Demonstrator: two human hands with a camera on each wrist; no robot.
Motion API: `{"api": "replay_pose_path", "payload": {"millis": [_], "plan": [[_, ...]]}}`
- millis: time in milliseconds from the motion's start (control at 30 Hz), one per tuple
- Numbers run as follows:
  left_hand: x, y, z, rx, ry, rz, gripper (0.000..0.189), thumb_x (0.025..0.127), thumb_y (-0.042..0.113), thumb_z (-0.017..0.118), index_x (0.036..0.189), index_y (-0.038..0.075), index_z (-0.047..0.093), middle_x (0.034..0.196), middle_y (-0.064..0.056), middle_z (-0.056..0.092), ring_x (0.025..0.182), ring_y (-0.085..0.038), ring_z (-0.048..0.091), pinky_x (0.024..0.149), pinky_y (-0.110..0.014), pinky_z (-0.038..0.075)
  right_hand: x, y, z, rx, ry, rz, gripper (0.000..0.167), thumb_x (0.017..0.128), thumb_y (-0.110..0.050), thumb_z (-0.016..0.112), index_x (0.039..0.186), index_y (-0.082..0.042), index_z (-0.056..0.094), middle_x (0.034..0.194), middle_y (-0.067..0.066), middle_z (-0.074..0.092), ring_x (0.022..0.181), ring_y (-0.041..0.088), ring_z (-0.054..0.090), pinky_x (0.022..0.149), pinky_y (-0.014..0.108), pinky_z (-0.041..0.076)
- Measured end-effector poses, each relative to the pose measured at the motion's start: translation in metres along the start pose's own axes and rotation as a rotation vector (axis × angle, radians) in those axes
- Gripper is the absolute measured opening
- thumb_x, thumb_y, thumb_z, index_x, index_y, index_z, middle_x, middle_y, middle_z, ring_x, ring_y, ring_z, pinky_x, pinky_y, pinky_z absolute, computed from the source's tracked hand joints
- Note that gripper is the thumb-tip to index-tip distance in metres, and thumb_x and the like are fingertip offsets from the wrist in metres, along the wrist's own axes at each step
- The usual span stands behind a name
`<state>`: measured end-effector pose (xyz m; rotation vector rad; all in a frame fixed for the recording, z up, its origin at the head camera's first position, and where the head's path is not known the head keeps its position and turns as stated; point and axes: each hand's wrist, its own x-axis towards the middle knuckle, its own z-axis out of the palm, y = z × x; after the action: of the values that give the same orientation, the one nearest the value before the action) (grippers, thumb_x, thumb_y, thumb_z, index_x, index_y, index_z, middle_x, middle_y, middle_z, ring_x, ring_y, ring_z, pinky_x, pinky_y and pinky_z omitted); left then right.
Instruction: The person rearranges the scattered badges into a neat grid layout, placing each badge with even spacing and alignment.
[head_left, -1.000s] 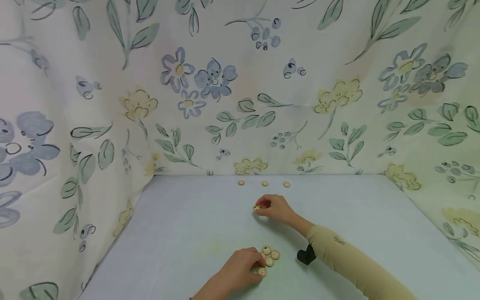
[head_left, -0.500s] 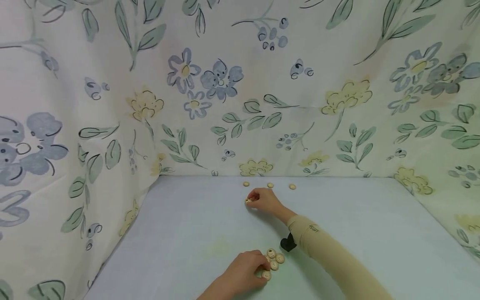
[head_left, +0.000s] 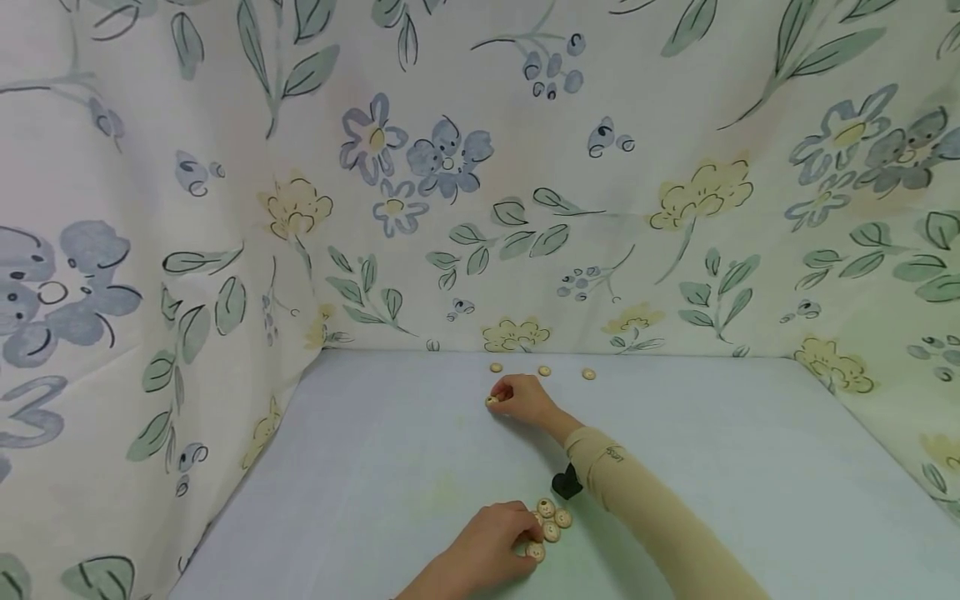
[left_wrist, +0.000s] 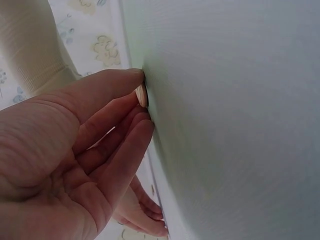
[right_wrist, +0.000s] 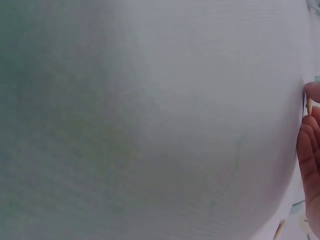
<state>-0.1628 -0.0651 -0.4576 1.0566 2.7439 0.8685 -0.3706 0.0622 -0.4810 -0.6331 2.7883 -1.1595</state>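
In the head view my right hand (head_left: 525, 400) is at the far part of the table, pinching a small round wooden disc (head_left: 491, 402) with a dark mark on its face. The right wrist view shows that disc (right_wrist: 309, 106) edge-on between thumb and fingers, at the tabletop. Nearer to me, my left hand (head_left: 491, 537) rests on the table with its thumb and fingers about another wooden disc (head_left: 535, 552). In the left wrist view this disc (left_wrist: 142, 95) stands between thumb and fingertips. Several similar discs (head_left: 552, 531) lie clustered beside the left fingers, one partly hidden by them.
Three wooden discs (head_left: 544, 371) lie spaced in a row near the table's back edge. A white cloth covers the table (head_left: 360, 483). Flower-patterned curtains (head_left: 450, 275) hang behind and at both sides. A black object (head_left: 567, 482) hangs under the right sleeve (head_left: 637, 492).
My right hand has moved left and slightly away from me with its disc, to a spot in front of the row's leftmost disc. The left hand stays by the cluster. The head view has shifted slightly.
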Motion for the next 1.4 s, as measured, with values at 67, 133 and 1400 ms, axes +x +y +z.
{"api": "replay_pose_path", "payload": {"millis": [67,133,1400], "plan": [[0.0,0.0,0.0,-0.001,-0.001,0.001,0.015,0.075,0.009,0.078,0.088,0.015,0.072,0.079,0.014,0.055,0.071,0.006,0.047,0.066,-0.01,0.038,0.0,0.0,0.001,0.001,0.0,0.002,0.015,0.081,-0.016,0.079,0.089,-0.009,0.068,0.077,-0.003,0.06,0.073,0.013,0.053,0.066,0.027,0.044],[0.0,0.0,0.0,-0.002,0.0,0.001,0.015,0.075,0.009,0.079,0.088,0.015,0.072,0.079,0.015,0.055,0.071,0.006,0.047,0.066,-0.01,0.038,0.0,0.0,0.001,0.002,0.0,0.001,0.015,0.081,-0.016,0.079,0.089,-0.01,0.068,0.077,-0.003,0.06,0.073,0.013,0.053,0.066,0.027,0.044],[-0.002,0.001,0.001,-0.004,0.044,0.023,0.016,0.072,0.008,0.079,0.086,0.015,0.071,0.079,0.014,0.056,0.07,0.003,0.047,0.066,-0.012,0.038,-0.035,0.01,-0.007,0.197,0.128,0.055,0.028,0.082,-0.018,0.078,0.107,-0.008,0.07,0.088,-0.002,0.064,0.083,0.013,0.059,0.075,0.029,0.048]]}}
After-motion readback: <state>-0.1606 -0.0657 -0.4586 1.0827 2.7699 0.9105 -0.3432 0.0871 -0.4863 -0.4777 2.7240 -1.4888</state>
